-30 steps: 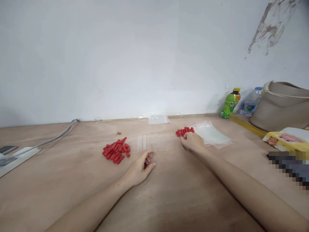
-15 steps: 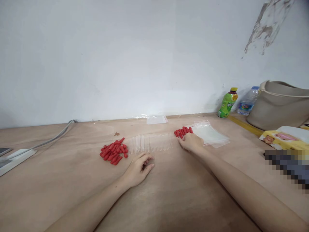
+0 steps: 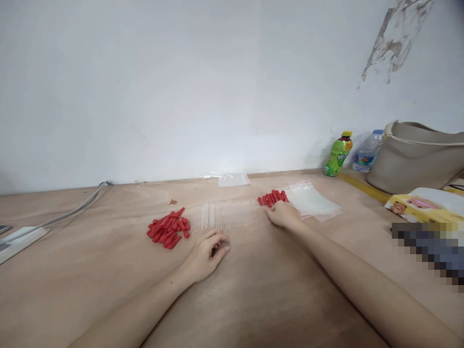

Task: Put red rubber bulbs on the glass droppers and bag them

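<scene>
My left hand [image 3: 207, 256] rests on the table with its fingers loosely curved and the thumb apart, holding nothing. Just beyond it lies a row of thin clear dropper tubes [image 3: 224, 215]. A loose pile of red rubber bulbs [image 3: 168, 228] is left of the tubes. To the right, my right hand [image 3: 284, 215] is closed in a pinch at the near end of a row of red-bulbed droppers [image 3: 272, 197]. Its fingertips appear to be on the stem of a dropper near the row's left end; the hand partly hides the stems.
Clear zip bags [image 3: 313, 200] lie right of the droppers, and another bag [image 3: 233, 180] lies by the wall. Farther right stand a green bottle [image 3: 338, 155], a water bottle [image 3: 367, 152] and a beige bin [image 3: 416, 157]. A grey cable [image 3: 78, 208] crosses the left side.
The view has shifted slightly. My right hand has drawn back a little toward me, and more of the red bulbs show. My left hand stays in place.
</scene>
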Motion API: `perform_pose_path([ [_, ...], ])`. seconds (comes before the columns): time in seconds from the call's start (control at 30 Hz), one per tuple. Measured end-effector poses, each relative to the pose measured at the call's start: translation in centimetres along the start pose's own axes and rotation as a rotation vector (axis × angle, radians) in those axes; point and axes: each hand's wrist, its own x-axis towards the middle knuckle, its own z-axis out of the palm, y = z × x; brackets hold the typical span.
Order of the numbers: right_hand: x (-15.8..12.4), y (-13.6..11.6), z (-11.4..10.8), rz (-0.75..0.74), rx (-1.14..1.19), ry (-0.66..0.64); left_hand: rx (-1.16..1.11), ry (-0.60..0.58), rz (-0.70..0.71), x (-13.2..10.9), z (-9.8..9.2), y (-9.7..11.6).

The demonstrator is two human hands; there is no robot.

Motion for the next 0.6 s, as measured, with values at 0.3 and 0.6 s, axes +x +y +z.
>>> perform_pose_path([
  [0.3, -0.7, -2.4, -0.2, -0.082, -0.026, 0.072, 0.000, 0.002, 0.011, 0.0, 0.0, 0.0],
  [0.6, 1.0, -5.6, 0.8, -0.077, -0.133, -0.005, -0.005, -0.010, 0.017, 0.0, -0.1, 0.1],
])
